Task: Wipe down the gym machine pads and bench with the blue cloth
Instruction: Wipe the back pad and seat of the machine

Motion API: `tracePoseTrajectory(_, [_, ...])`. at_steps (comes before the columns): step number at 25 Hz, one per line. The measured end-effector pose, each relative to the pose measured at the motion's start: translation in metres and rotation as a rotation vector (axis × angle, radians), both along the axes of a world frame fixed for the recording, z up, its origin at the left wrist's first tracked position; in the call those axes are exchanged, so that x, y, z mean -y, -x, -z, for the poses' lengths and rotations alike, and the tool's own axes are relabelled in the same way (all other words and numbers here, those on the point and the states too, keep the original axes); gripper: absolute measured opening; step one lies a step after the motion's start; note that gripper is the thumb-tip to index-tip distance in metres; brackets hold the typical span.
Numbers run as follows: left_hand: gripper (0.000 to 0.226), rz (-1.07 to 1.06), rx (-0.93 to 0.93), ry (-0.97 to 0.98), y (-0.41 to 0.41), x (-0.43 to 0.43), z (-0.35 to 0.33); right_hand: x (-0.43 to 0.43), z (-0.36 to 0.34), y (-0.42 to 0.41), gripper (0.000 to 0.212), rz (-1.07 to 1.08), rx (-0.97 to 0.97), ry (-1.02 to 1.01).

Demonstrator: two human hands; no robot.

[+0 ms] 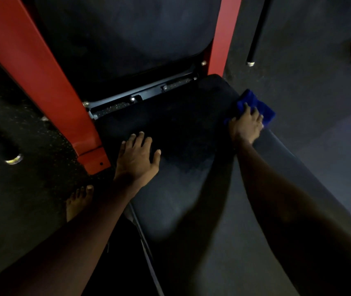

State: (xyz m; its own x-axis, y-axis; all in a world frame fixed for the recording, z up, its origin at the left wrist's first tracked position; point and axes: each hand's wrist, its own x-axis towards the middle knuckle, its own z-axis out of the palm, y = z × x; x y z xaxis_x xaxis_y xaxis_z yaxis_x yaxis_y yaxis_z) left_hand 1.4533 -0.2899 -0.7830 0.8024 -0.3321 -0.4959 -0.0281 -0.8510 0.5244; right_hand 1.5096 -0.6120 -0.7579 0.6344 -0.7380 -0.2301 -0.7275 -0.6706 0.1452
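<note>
1. Pressing the blue cloth onto the far right edge of the bench seat, the right hand lay with fingers spread flat over it, gripping nothing; part of the cloth hung past the edge.
2. Head view, other side: the left hand rested open and flat on the seat near the red frame post, holding nothing; it probably served as a brace.
3. Being pinned only by flat fingers, the cloth could have slid off the rounded edge to the floor; a hard outward stroke would have caused it.
4. A bare foot stood close beside the post's base; a shift of weight risked a stubbed toe.
5. The seat looked dark, smooth and matte; damp or dry, I could not tell; the back pad rose behind it.
6. The room was dim; the flooring was dark and speckled; a black bar stood at upper right.
</note>
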Motion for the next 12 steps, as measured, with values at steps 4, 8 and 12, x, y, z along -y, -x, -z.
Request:
tracePoseTrajectory(4, [0.055, -0.066, -0.021, 0.079, -0.003, -0.001, 0.001, -0.082, 0.040, -0.046, 0.065, -0.330, -0.080, -0.114])
tracePoseTrajectory(8, [0.054, -0.236, -0.030, 0.184, -0.006, -0.005, -0.004, -0.176, 0.049, -0.032, 0.060, -0.830, -0.186, -0.405])
tracePoseTrajectory(12, [0.036, -0.205, -0.029, 0.166, -0.003, -0.011, -0.004, -0.137, 0.063, -0.055, 0.060, -0.978, -0.224, -0.432])
